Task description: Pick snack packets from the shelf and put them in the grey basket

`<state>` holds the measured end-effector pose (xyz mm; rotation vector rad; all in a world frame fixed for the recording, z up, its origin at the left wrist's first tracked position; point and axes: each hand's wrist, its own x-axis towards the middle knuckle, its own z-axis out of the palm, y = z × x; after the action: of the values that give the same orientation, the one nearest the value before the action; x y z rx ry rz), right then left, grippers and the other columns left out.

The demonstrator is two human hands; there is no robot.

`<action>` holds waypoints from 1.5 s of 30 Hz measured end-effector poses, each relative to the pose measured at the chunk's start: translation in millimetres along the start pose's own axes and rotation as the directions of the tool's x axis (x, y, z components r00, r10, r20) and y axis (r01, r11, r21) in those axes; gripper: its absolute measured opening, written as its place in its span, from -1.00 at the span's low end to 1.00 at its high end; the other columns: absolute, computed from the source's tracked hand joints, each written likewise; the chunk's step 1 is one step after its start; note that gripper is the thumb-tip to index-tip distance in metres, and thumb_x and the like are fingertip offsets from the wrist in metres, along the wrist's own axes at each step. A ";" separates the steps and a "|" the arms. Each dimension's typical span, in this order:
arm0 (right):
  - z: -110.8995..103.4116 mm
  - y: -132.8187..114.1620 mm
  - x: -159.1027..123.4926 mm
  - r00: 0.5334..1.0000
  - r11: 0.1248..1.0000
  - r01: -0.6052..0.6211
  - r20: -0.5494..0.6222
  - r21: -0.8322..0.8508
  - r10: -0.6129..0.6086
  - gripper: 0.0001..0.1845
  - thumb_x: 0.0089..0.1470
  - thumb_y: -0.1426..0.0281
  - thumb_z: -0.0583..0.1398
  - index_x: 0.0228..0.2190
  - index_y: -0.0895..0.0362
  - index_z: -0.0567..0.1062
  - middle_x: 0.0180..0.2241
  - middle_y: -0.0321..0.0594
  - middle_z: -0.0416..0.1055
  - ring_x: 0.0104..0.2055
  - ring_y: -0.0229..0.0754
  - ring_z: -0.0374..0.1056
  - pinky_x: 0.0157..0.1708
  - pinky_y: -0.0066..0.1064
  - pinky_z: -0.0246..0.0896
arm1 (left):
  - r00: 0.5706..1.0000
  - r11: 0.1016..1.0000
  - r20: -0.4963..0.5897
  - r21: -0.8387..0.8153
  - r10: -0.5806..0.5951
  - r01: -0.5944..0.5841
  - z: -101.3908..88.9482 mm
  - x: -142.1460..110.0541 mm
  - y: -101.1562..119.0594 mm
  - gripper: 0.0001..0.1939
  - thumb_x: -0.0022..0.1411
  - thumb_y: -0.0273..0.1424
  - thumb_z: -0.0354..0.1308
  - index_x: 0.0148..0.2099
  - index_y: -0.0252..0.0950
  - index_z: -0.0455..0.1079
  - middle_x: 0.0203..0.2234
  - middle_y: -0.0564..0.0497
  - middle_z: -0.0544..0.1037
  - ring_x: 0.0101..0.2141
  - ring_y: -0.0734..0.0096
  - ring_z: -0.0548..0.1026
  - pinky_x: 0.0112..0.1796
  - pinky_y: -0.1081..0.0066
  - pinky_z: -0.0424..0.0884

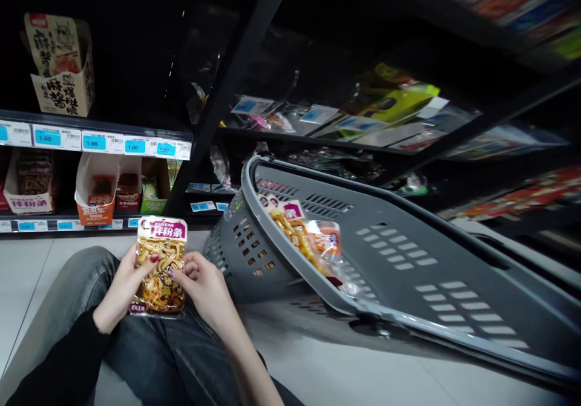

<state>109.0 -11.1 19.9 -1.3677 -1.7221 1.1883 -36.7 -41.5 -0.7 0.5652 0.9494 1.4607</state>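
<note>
A clear-fronted snack packet (160, 267) with a purple and white header, noodle-like food showing inside, is held upright above my knees. My left hand (126, 282) grips its left edge, thumb lying across the front. On the other side my right hand (202, 282) pinches the right edge, its thumb also on the front. To the right stands a grey plastic shopping basket (272, 224), tilted in the view. Inside it lie a similar purple-labelled packet (295, 230) and an orange-labelled packet (325, 239), partly hidden by the rim.
Dark shelves with a price strip (104, 142) rise in front. Low down sit a purple-lettered box (31, 203), an orange box (94, 209) and a green box (154, 203). A beige box (63, 91) is on the shelf above. Pale tiles (318, 369) cover the floor.
</note>
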 end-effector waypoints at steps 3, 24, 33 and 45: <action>-2.6 9.8 4.4 1.000 0.997 -0.005 0.030 0.079 0.002 -0.81 -0.14 0.30 0.22 -0.50 0.16 0.36 -0.60 -0.36 0.26 -0.53 -0.27 0.22 -0.51 -0.47 0.11 | 0.999 0.995 -0.007 -0.098 -0.037 0.036 -0.4 0.1 -2.1 -0.59 0.03 -0.31 0.21 -0.04 -0.28 0.37 -0.18 -0.08 0.56 -0.14 0.13 0.48 -0.12 0.24 0.36; 14.0 3.9 5.3 0.980 0.892 0.077 -0.199 0.445 0.015 -0.67 -0.17 0.36 0.26 -0.27 0.17 0.45 -0.28 -0.16 0.50 -0.25 -0.10 0.43 -0.23 -0.29 0.34 | 0.996 0.996 -0.055 -0.048 0.071 -0.074 -5.1 7.6 -10.8 -0.67 0.06 -0.34 0.20 -0.08 -0.24 0.35 -0.16 -0.02 0.53 -0.15 0.22 0.47 -0.11 0.28 0.34; -11.8 -6.1 -0.9 0.926 0.861 0.245 -0.371 0.446 -0.072 -0.79 -0.06 0.35 0.23 -0.35 0.09 0.32 -0.36 -0.29 0.43 -0.30 -0.22 0.37 -0.27 -0.41 0.27 | 0.978 0.985 -0.126 0.047 0.169 -0.164 -11.1 13.0 -6.3 -0.67 0.01 -0.38 0.23 -0.12 -0.26 0.37 -0.22 0.00 0.56 -0.17 0.25 0.47 -0.15 0.34 0.34; -9.2 -31.0 -19.0 0.965 0.689 0.260 -0.159 0.676 -0.209 -0.80 0.01 0.40 0.22 -0.26 0.04 0.36 -0.28 -0.26 0.42 -0.27 -0.20 0.34 -0.22 -0.37 0.23 | 0.982 0.989 -0.124 0.061 0.139 -0.132 -14.2 13.7 -6.2 -0.64 -0.02 -0.34 0.25 -0.13 -0.26 0.36 -0.26 -0.01 0.56 -0.24 0.25 0.49 -0.16 0.32 0.33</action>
<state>109.9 -28.6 53.1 -0.6859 -1.1476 1.4114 -46.6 -31.9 -16.0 0.5893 1.0699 1.6132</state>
